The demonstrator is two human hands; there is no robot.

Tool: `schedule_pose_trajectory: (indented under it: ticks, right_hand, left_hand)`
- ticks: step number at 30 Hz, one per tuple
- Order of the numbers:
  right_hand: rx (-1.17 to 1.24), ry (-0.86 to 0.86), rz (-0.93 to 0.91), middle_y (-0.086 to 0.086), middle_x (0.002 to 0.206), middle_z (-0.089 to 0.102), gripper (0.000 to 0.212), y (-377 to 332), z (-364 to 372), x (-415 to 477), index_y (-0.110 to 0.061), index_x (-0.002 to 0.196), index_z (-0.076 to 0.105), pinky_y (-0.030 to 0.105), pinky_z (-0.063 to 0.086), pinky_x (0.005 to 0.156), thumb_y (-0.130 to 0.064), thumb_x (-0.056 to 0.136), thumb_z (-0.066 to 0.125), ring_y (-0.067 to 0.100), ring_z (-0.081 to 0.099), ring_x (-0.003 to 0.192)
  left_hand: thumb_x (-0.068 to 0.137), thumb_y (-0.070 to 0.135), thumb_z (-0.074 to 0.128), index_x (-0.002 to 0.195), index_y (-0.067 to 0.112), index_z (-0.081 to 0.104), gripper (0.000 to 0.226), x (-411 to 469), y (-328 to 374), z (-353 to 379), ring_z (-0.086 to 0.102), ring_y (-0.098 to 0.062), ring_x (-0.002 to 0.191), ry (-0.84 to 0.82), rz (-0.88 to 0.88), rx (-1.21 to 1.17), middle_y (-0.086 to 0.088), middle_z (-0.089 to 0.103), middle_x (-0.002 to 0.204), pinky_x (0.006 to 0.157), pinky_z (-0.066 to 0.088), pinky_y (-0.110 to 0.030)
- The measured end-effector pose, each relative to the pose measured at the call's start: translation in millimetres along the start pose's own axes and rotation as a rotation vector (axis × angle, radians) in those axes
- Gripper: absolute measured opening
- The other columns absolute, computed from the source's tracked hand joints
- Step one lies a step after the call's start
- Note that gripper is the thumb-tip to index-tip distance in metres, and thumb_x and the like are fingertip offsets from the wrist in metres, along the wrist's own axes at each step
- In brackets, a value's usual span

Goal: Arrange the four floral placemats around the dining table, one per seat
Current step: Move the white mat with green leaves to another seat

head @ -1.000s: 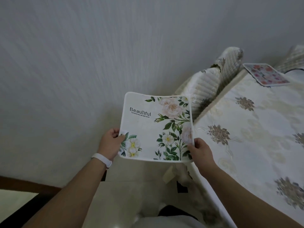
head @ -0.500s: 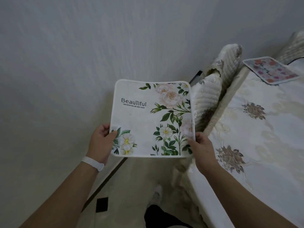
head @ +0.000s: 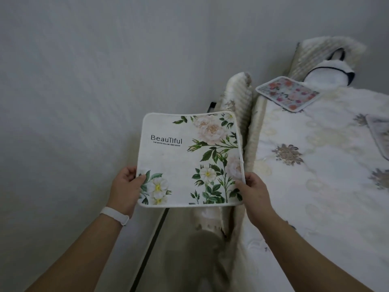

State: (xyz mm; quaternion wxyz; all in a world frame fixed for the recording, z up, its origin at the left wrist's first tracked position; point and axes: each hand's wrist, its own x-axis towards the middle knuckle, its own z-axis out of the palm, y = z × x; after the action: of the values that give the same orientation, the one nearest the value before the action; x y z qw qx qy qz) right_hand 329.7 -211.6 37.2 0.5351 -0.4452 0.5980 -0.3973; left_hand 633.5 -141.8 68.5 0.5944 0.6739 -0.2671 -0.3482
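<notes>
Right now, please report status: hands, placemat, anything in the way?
Left hand, right hand: both grip white square flower-printed placemat, held in air. Cream quilted chair back between it and table.

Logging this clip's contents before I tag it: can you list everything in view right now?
held placemat: one, white with pink and white flowers and the word Beautiful, in the air left of the table.
pink-flowered placemat: one, pale with red-pink blooms, flat on the table's far corner.
third mat: one, pale, on the table, cut off at the right edge.
tablecloth: one, white with grey-gold flowers, covering the table.
chair covers: two, cream quilted, left of the table and at its far end.
wristband: one, white, left wrist.
left hand: grips the held placemat's lower left corner.
right hand: grips its lower right corner.
</notes>
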Motion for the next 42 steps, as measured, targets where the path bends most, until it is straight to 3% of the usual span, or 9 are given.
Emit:
schedule_pose_trajectory:
  ticks: [6, 12, 16, 27, 29, 32, 36, 42]
  right_hand:
    - [0.09, 0.188, 0.027, 0.0, 0.076, 0.072, 0.016, -3.5, -32.4, 21.4, -0.023, 0.078, 0.063, 0.05, 0.059, 0.069, -0.013, 0.09, 0.061, 0.03, 0.07, 0.079]
    - [0.056, 0.337, 0.081, 0.006, 0.079, 0.072, 0.022, -7.0, -53.3, 41.9, -0.028, 0.071, 0.06, 0.056, 0.058, 0.07, -0.016, 0.089, 0.059, 0.032, 0.07, 0.076]
    - [0.098, 0.499, 0.108, 0.006, 0.08, 0.073, 0.018, -10.7, -57.9, 57.2, -0.027, 0.073, 0.061, 0.058, 0.058, 0.069, -0.017, 0.088, 0.059, 0.034, 0.07, 0.077]
    - [0.085, 0.972, 0.228, -0.001, 0.079, 0.074, 0.02, -38.7, -7.3, 52.4, -0.032, 0.076, 0.062, 0.054, 0.059, 0.071, -0.019, 0.09, 0.06, 0.023, 0.071, 0.074]
    - [0.09, 1.034, 0.235, 0.0, 0.079, 0.074, 0.02, -43.9, -1.2, 39.2, -0.033, 0.077, 0.062, 0.053, 0.06, 0.071, -0.018, 0.09, 0.061, 0.022, 0.071, 0.074]
    - [0.099, 1.137, 0.257, 0.0, 0.078, 0.073, 0.022, -48.2, 2.9, 13.2, -0.032, 0.076, 0.063, 0.052, 0.06, 0.071, -0.016, 0.091, 0.061, 0.02, 0.072, 0.071]
    - [0.104, 1.276, 0.282, 0.002, 0.077, 0.072, 0.021, -46.2, 3.9, -16.6, -0.032, 0.075, 0.062, 0.053, 0.059, 0.072, -0.017, 0.091, 0.062, 0.025, 0.07, 0.073]
    - [0.193, 1.411, 0.246, 0.007, 0.082, 0.071, 0.018, -37.4, 11.7, -45.5, -0.027, 0.076, 0.062, 0.052, 0.057, 0.068, -0.018, 0.091, 0.061, 0.032, 0.069, 0.079]
  left_hand:
    - [0.086, -0.01, 0.054, 0.085, 0.015, 0.062, 0.026, 44.1, 7.6, 72.6, 0.07, -0.014, 0.065, -0.173, -0.035, 0.012, 0.002, 0.074, 0.077, 0.052, 0.055, -0.024]
    - [0.087, -0.007, 0.054, 0.084, 0.014, 0.059, 0.022, 96.9, 12.5, 143.4, 0.066, -0.024, 0.072, -0.37, -0.069, 0.044, -0.01, 0.068, 0.087, 0.072, 0.054, -0.04]
    - [0.087, -0.005, 0.056, 0.085, 0.017, 0.059, 0.023, 138.3, 17.9, 202.6, 0.067, -0.018, 0.068, -0.515, -0.038, 0.043, -0.009, 0.066, 0.087, 0.061, 0.057, -0.033]
    - [0.088, -0.006, 0.054, 0.083, 0.02, 0.059, 0.027, 221.8, 43.0, 321.4, 0.065, -0.028, 0.08, -1.085, 0.007, 0.129, -0.008, 0.068, 0.086, 0.071, 0.054, -0.041]
    - [0.087, -0.005, 0.054, 0.079, 0.025, 0.063, 0.032, 221.6, 44.2, 334.4, 0.067, -0.029, 0.08, -1.156, -0.007, 0.128, -0.007, 0.07, 0.083, 0.071, 0.055, -0.043]
    - [0.088, -0.004, 0.054, 0.074, 0.032, 0.067, 0.041, 205.6, 41.6, 348.8, 0.071, -0.02, 0.073, -1.261, -0.081, 0.125, 0.002, 0.074, 0.076, 0.059, 0.056, -0.035]
    - [0.087, -0.005, 0.054, 0.083, 0.02, 0.061, 0.027, 166.8, 42.4, 366.6, 0.066, -0.032, 0.081, -1.388, -0.093, 0.143, -0.01, 0.07, 0.084, 0.076, 0.054, -0.046]
    - [0.087, -0.002, 0.056, 0.087, 0.016, 0.061, 0.019, 123.3, 54.3, 371.9, 0.067, -0.026, 0.078, -1.464, -0.038, 0.166, -0.01, 0.069, 0.086, 0.069, 0.054, -0.037]
